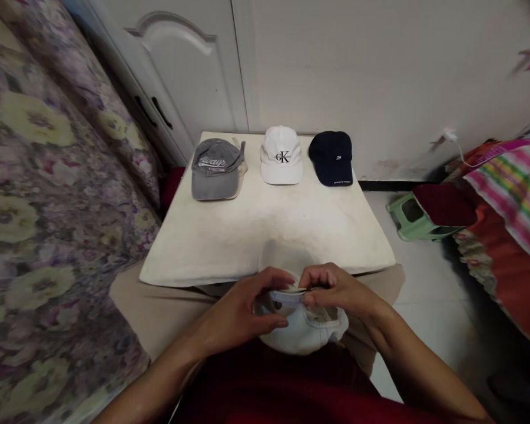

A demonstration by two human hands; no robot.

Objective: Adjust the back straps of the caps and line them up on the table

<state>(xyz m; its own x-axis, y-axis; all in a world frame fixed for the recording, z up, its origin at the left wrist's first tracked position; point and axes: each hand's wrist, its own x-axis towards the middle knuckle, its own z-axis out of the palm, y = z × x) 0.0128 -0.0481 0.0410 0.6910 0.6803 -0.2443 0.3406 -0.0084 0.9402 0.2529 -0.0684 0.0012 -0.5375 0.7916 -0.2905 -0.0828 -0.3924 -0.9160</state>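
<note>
A pale, whitish baseball cap [291, 337] sits over my lap at the table's near edge, its back opening and strap turned toward me and its brim pointing at the table. My left hand [242, 303] holds the left side of the strap, with the thumb lower on the cap's outside and the fingers at the band. On the strap's other end, near the back opening, my right hand [335, 288] pinches with thumb and forefinger. The strap's fastening is partly covered by my fingers.
Along the table's [265, 224] far side lie a grey cap [216, 168], a white cap [281, 156] and a dark navy cap [333, 159]. A floral curtain [48, 235] hangs at left. A green stool [408, 215] and a covered bed [512, 253] are at right.
</note>
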